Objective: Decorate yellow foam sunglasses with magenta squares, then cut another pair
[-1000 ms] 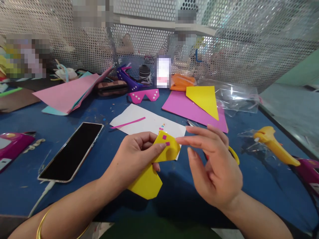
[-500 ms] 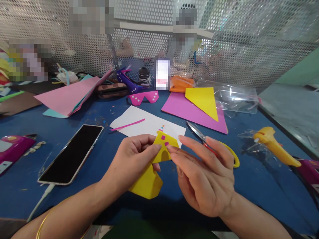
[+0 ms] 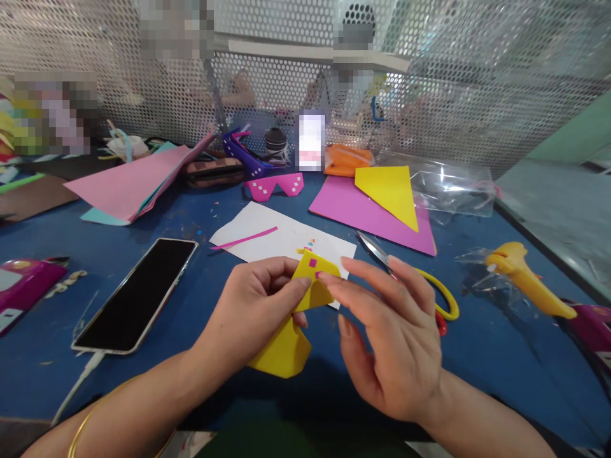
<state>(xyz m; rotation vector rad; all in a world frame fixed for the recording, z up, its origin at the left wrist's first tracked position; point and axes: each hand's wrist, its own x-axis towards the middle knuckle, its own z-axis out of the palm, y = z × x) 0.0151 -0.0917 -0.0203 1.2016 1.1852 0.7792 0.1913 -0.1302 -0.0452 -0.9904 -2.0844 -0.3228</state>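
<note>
My left hand (image 3: 251, 315) is closed on a folded yellow paper piece (image 3: 286, 346), pinching its upper part between thumb and fingers just above the blue table. Small pink squares (image 3: 313, 263) are stuck on the piece's top flap. My right hand (image 3: 391, 343) has its fingers stretched out, and the index fingertip presses on the flap beside the pink squares. It holds nothing. A white sheet (image 3: 286, 238) with a thin pink strip (image 3: 244, 239) and tiny coloured bits lies right behind the hands.
Scissors (image 3: 405, 280) with yellow and red handles lie right of my hands. A phone (image 3: 138, 292) on a cable lies left. Farther back are magenta paper (image 3: 363, 213), a yellow triangle (image 3: 389, 191), pink sheets (image 3: 128, 181), pink paper glasses (image 3: 274, 186), a yellow glue gun (image 3: 525, 280) and a mesh wall (image 3: 477, 76).
My right hand came down and left from a raised position. Its index fingertip now rests on the yellow flap. The left hand and the paper stayed nearly still.
</note>
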